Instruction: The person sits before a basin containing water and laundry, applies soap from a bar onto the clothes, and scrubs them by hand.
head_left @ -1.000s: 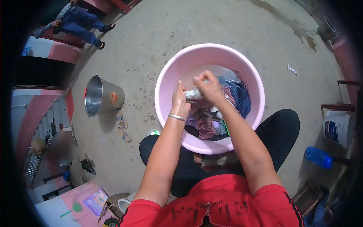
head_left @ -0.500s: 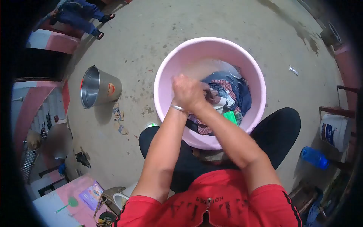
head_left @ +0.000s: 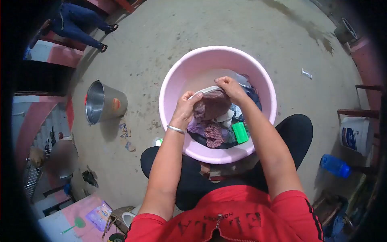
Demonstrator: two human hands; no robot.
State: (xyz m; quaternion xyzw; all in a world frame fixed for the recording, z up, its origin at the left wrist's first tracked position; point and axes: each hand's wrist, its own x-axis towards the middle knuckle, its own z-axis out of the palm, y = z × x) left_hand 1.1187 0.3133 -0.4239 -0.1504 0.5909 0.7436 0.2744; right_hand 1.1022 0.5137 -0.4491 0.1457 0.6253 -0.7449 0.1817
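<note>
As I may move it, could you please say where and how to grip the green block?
Probably pinch the green block across its long sides, midway, from above: it is oblong, narrower across than along, and lies uncovered atop the laundry.

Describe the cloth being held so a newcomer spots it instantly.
Find the big pink tub in front of the person in red. Over the heaped clothes inside, the left hand and right hand hold a brownish cloth. Unlike its neighbours, it is held up by a white edge.
</note>
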